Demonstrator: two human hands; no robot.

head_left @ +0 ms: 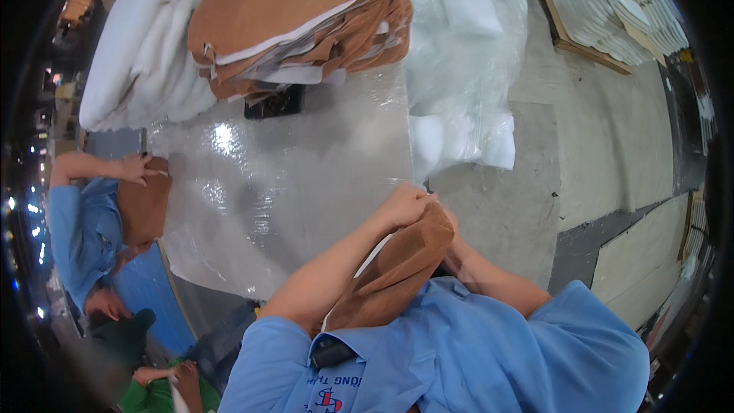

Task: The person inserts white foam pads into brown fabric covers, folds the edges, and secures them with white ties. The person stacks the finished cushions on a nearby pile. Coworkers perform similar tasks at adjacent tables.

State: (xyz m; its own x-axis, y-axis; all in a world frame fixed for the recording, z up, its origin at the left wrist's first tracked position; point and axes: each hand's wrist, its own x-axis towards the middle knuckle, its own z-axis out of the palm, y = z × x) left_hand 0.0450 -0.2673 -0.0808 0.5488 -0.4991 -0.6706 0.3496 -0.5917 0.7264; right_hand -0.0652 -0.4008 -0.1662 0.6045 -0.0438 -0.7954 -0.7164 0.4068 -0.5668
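A brown fabric piece (401, 264) with a white edge strip hangs in folds close to my chest. My left hand (407, 204) is closed on its upper corner, fingers curled over the edge. Right beside it, my right hand (453, 239) grips the same corner from the other side; the fabric hides part of its fingers. Both hands are raised near the right edge of the table (321, 160), which has a shiny plastic-like cover.
A pile of brown fabric pieces (298, 8) lies at the far side, with a black object (274, 103) beneath its front edge. White padding (145, 46) and a clear-wrapped white bundle (466, 61) flank it. A co-worker (88, 222) at left handles another brown piece (145, 203).
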